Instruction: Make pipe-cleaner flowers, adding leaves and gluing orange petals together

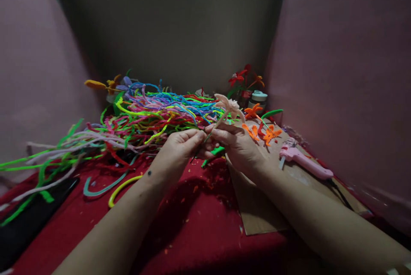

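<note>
A pale pink pipe-cleaner flower [229, 106] stands tilted above my hands, its thin stem running down between my fingers. My right hand [239, 146] is closed in a pinch on the stem just below the bloom. Close beside it, my left hand [184, 146] pinches the lower part of the same stem, with fingertips almost touching those of the right. The stem's dark lower end pokes out beneath the left fingertips. Behind the hands a green pipe-cleaner piece [213, 155] lies on the red cloth [192, 223].
A big heap of coloured pipe cleaners [167, 112] spreads behind and left. At right, a pink glue gun [305, 162] and orange pipe-cleaner flowers [271, 136] lie on a brown board [257, 210]. A lidded jar [257, 99] stands behind. A black flat object [41, 219] lies at left.
</note>
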Available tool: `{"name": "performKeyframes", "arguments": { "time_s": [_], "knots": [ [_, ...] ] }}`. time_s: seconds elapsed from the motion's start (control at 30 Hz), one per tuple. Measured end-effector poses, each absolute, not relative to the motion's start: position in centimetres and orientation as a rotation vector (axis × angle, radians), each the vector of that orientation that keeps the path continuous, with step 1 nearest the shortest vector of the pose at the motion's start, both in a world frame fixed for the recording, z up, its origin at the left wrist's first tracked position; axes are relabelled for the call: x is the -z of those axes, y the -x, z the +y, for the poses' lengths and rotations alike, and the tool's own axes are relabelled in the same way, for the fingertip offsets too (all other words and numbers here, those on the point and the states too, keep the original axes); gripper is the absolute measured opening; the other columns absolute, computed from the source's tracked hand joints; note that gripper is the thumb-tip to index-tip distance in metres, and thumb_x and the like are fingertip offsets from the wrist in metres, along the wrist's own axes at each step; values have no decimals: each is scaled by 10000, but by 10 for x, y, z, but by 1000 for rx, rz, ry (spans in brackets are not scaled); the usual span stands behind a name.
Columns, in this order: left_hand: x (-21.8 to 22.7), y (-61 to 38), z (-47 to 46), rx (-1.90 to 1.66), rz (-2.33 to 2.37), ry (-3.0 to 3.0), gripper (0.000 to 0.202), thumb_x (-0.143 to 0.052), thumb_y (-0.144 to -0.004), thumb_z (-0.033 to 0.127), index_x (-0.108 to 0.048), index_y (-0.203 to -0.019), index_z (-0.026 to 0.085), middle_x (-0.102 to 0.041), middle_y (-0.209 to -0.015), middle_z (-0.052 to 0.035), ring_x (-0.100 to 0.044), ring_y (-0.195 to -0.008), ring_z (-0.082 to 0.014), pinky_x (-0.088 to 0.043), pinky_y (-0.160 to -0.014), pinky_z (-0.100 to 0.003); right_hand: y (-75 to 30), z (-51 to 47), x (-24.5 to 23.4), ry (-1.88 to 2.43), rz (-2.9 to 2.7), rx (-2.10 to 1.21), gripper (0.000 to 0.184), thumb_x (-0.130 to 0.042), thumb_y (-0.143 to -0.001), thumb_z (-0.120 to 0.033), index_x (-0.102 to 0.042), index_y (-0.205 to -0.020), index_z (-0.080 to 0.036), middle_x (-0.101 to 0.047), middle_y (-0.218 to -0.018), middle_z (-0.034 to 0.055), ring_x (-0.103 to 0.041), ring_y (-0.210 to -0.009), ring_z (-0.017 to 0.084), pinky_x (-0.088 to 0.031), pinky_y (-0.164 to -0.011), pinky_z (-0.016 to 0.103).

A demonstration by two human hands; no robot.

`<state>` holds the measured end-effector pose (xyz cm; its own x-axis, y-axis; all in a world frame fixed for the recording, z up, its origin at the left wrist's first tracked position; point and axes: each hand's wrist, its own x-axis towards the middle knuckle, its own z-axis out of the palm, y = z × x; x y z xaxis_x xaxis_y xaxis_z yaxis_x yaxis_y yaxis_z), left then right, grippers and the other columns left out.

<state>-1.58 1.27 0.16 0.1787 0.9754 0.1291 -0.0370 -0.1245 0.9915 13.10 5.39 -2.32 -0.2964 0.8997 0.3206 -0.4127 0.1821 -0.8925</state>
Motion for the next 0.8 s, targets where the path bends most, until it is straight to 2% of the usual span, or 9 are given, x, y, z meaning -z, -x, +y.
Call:
{"name": "performKeyframes", "arguments": {
  "time_s": [0.07,0.13,0.23,0.37,0.5,0.67,0.8],
  "knots": [
    [-3,18,15,-1251,1111,-1363,219,-601,-782,350,-644,-794,137,-663,-713,-18,-595,-609,-112,-465,-626,-222,-133,58,21,520,-1216,-1433,76,-690,-697,-239,-725,-757,-209,-653,-780,13,-532,-680,129,-429,-650,293],
    [-1,20,19,-1287,1281,-1416,215,-630,-746,346,-653,-791,137,-632,-663,1,-551,-570,-104,-422,-572,-209,-136,61,18,503,-1148,-1442,65,-701,-686,-236,-727,-738,-206,-648,-767,9,-524,-677,121,-413,-624,272],
    [10,18,23,-1176,1454,-1660,184,-618,-740,331,-652,-758,151,-623,-658,2,-545,-590,-125,-399,-577,-227,-141,63,11,494,-1099,-1414,65,-702,-682,-253,-728,-726,-213,-649,-757,5,-525,-681,124,-396,-591,259],
    [29,3,27,-866,1715,-2143,136,-542,-789,288,-638,-802,192,-660,-809,-41,-597,-755,-184,-417,-689,-275,-148,65,4,501,-1079,-1382,89,-687,-683,-277,-732,-729,-216,-659,-750,12,-537,-675,134,-397,-568,254],
    [36,-12,31,-456,1941,-2375,138,-510,-801,284,-618,-846,212,-636,-925,-71,-601,-849,-224,-399,-666,-292,-154,69,2,501,-1044,-1414,97,-677,-678,-275,-738,-735,-227,-667,-736,15,-558,-671,141,-406,-533,240],
    [32,-12,40,-441,1919,-2325,185,-465,-813,284,-626,-761,207,-640,-844,-66,-604,-776,-204,-381,-632,-276,-158,76,-1,477,-976,-1432,117,-699,-652,-284,-738,-720,-197,-669,-707,16,-572,-645,127,-393,-502,221],
    [23,-2,45,-490,1832,-2241,224,-473,-791,304,-635,-692,188,-630,-675,-34,-576,-655,-168,-376,-596,-249,-160,76,-3,430,-940,-1439,119,-701,-645,-274,-732,-717,-184,-669,-720,20,-563,-626,120,-380,-507,233]
  ]
}}
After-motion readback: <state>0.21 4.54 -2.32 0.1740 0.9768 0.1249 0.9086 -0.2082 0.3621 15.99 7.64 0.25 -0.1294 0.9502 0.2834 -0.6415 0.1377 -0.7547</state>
